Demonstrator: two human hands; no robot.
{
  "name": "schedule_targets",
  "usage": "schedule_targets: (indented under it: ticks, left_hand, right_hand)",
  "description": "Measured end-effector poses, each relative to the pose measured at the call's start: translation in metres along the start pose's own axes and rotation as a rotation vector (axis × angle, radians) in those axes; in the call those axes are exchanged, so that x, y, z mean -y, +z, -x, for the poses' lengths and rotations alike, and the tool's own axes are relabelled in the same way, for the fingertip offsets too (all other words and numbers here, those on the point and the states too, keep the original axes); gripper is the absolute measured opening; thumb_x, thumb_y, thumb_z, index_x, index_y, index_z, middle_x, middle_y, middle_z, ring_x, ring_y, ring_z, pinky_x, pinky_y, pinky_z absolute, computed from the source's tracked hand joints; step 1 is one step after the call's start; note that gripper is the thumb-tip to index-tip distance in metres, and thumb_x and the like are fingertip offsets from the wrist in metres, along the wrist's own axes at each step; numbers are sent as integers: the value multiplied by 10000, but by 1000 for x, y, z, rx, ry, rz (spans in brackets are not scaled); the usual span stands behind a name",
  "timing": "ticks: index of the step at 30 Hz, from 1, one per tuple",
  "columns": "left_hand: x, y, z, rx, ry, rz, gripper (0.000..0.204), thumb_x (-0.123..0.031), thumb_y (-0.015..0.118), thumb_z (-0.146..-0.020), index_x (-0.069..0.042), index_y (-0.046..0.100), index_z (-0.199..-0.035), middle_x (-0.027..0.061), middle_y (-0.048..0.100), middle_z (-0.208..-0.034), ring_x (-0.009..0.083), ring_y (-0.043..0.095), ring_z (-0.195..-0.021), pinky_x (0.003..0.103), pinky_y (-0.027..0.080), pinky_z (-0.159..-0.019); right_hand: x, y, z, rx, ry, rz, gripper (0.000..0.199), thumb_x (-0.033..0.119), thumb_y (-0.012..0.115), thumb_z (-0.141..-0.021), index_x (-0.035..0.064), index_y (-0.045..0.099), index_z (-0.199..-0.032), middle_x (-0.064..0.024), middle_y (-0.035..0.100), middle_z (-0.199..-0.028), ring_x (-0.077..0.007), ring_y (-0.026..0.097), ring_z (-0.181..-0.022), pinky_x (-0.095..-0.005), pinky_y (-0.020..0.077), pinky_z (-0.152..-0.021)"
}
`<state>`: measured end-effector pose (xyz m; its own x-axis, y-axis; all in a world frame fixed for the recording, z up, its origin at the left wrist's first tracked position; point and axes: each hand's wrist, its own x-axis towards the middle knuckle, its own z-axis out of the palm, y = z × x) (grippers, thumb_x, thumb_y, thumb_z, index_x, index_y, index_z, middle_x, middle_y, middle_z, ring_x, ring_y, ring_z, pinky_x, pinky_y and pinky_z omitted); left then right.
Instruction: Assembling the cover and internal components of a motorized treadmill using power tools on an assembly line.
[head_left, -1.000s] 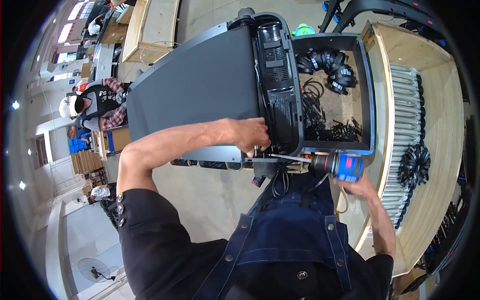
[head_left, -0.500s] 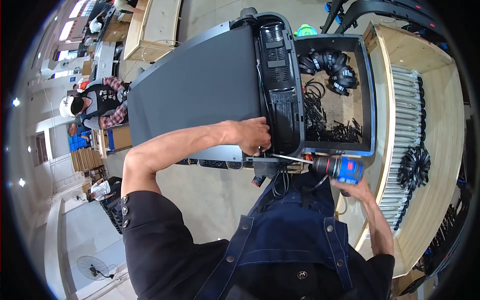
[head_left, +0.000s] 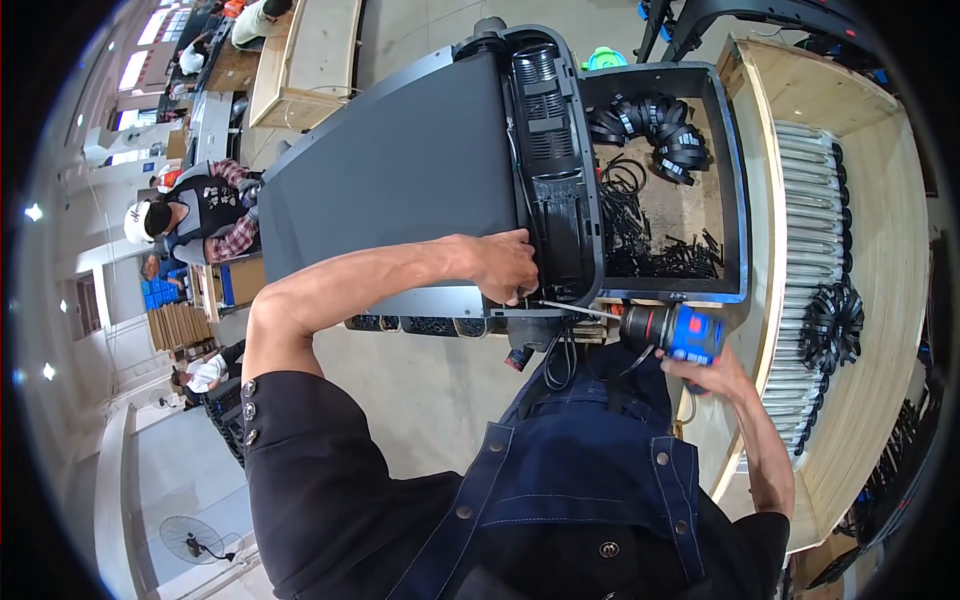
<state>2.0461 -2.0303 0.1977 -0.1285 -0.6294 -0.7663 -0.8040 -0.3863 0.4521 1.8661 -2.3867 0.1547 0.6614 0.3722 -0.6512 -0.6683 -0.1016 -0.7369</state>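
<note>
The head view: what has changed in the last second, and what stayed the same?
Almost nothing changed. The right hand still holds the blue power screwdriver with its long bit aimed at the near edge of the grey machine. The left hand stays at that same edge. No thing was taken or released.

The power driver [head_left: 675,331] is blue with a black front and a thin red ring; the machine panel [head_left: 400,190] is flat dark grey, its end cover [head_left: 553,170] black; the bin [head_left: 733,150] has a blue-grey rim and holds black cable ties [head_left: 655,125]; the apron [head_left: 590,480] is dark blue denim
</note>
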Motion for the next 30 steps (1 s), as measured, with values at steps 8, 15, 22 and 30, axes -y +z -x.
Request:
schedule_targets:
  ticks: [8, 15, 22, 30]
  left_hand:
    - [-2, 2, 0, -6, 12, -6, 158, -258, 662, -798, -125, 717, -864, 49, 651, -891, 260, 556, -1018, 432, 337, -964]
    - [3, -8, -3, 16, 33, 50, 250, -292, 723, -781, -122, 719, -964, 63, 671, -932, 266, 567, -1063, 424, 343, -983]
    - [4, -6, -2, 20, 33, 25, 234, -304, 736, -774, -148, 745, -949, 46, 685, -910, 247, 580, -1044, 402, 352, -994]
    - [-5, -4, 1, 14, -49, 65, 161, -259, 708, -771, -146, 746, -878, 43, 673, -860, 238, 581, -1010, 407, 359, -970]
  right_hand:
    - [15, 4, -2, 23, 104, -14, 527, 61, 861, -684, 55, 635, -1160, 2, 672, -907, -111, 637, -860, -296, 529, -845]
    - [4, -7, -6, -77, -48, 56, 535, 70, 870, -677, 71, 665, -1172, -37, 709, -986, -142, 664, -937, -351, 523, -857]
    - [57, -21, -14, 54, -810, 897, 539, 166, 782, -710, 107, 667, -1233, -71, 722, -1108, -261, 647, -987, -379, 433, -887]
    - [23, -32, -29, 61, -1043, 947, 611, 115, 710, -776, 57, 564, -1367, -88, 698, -1245, -238, 679, -898, -402, 446, -908]
